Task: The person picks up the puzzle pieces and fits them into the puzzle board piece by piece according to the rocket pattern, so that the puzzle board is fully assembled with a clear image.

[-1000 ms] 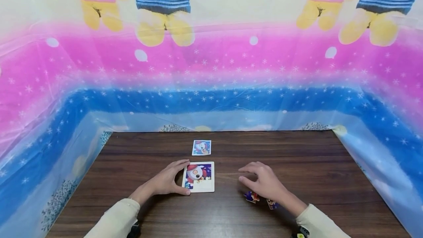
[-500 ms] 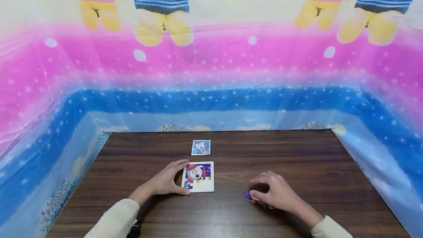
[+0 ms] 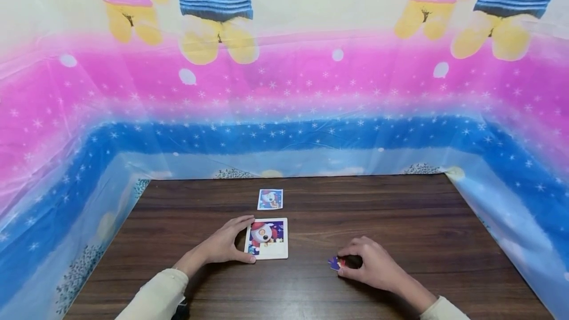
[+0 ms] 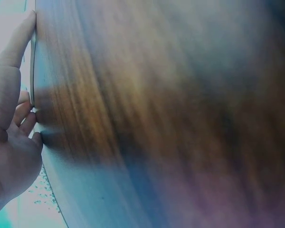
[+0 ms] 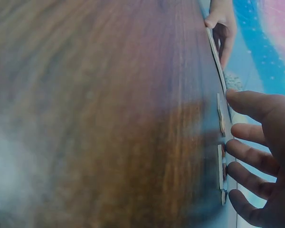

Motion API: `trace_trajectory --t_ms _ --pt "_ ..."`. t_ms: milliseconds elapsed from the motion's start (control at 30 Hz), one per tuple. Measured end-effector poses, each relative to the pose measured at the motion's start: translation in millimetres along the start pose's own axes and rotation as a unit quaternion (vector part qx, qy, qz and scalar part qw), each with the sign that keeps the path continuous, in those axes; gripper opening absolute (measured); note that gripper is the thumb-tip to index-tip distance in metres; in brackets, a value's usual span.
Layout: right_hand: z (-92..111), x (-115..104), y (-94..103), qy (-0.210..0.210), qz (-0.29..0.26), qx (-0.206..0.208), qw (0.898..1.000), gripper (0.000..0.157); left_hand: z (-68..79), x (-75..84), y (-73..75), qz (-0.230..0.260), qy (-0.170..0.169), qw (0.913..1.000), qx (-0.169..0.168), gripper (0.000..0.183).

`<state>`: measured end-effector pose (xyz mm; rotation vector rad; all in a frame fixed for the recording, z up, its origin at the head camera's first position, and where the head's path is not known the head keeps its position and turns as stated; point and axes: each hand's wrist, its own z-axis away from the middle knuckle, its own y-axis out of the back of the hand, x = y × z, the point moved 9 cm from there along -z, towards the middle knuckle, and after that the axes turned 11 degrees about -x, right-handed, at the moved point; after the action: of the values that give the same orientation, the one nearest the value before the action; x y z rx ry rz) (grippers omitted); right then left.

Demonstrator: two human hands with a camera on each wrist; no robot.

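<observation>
A square puzzle board (image 3: 286,241) with a white rim lies on the table, showing a white-faced character in a red hat. Pale bare patches show at its lower right. My left hand (image 3: 224,242) grips the board's left side, thumb at the near edge and fingers at the far edge. To the right, my right hand (image 3: 375,264) pinches a purple puzzle piece (image 3: 334,263) between thumb and index finger, low at the tabletop. The right wrist view shows another flat piece (image 5: 220,166) beneath the other fingers; in the head view the hand hides it.
A small picture card (image 3: 270,199) with the same character lies just behind the board. The dark wooden table (image 3: 400,211) is bordered at its back and sides by a printed cloth (image 3: 302,135).
My right hand has moved right and down from above the table to the purple piece, its thumb and index finger closing on it. The left hand stays on the board.
</observation>
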<state>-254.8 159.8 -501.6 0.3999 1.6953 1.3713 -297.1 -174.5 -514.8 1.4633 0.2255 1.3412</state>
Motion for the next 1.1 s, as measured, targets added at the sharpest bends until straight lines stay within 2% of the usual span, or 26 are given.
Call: trace_trajectory --t_ms 267,500,767,1100 --pt "-0.8 1.2 -2.8 -0.001 -0.009 -0.015 1.0 0.028 -0.6 -2.7 -2.4 -0.001 -0.001 1.0 0.002 0.109" --pt "-0.6 0.3 -3.3 0.018 -0.007 -0.015 1.0 0.023 -0.7 -3.4 -3.5 -0.003 0.001 1.0 0.002 0.109" --pt "1.0 5.3 -4.2 -0.003 -0.014 -0.024 1.0 0.027 0.2 -2.6 -2.2 0.001 -0.001 1.0 0.002 0.109" --pt "-1.8 -0.2 -0.9 0.029 -0.006 -0.018 0.999 0.019 0.1 -1.7 -0.5 0.0 -0.001 1.0 0.001 0.108"
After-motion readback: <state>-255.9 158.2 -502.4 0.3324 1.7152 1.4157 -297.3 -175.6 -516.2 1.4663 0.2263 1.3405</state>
